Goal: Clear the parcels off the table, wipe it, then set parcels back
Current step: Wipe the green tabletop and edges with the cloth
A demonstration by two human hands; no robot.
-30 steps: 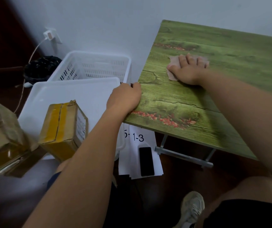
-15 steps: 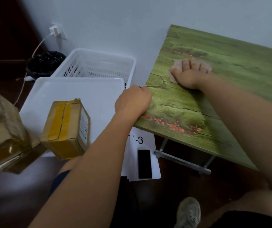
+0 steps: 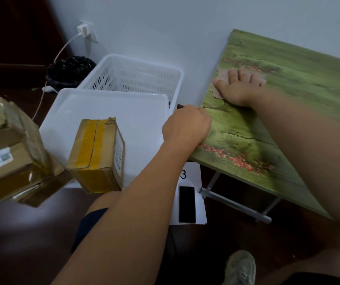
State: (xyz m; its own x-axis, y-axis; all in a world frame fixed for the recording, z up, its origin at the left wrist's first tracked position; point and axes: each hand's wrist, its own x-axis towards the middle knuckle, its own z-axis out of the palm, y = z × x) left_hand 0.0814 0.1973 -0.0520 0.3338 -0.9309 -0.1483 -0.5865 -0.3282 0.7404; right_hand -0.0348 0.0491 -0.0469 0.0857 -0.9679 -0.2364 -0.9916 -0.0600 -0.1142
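Observation:
A low green wood-print table (image 3: pixel 300 99) stands at the right with no parcels on it. My right hand (image 3: pixel 239 87) lies flat on a pinkish cloth (image 3: pixel 218 79) near the table's far left edge, fingers straight. My left hand (image 3: pixel 186 125) grips the table's left edge with curled fingers. A cardboard parcel with yellow tape (image 3: pixel 98 155) sits on a white tray lid (image 3: pixel 107 118) on the floor to the left. More taped parcels (image 3: pixel 6 149) lie at the far left.
A white slotted basket (image 3: pixel 136 77) stands behind the tray by the wall. A black bin (image 3: pixel 68 70) and a charger cable (image 3: pixel 56 58) are in the corner. A phone (image 3: pixel 187 204) lies on white paper (image 3: pixel 193 171) under the table's edge. My shoe (image 3: pixel 241 266) is below.
My right hand and the cloth have stayed near the table's far left edge. My left hand keeps its grip on the table edge. The view has shifted, moving everything rightward in frame.

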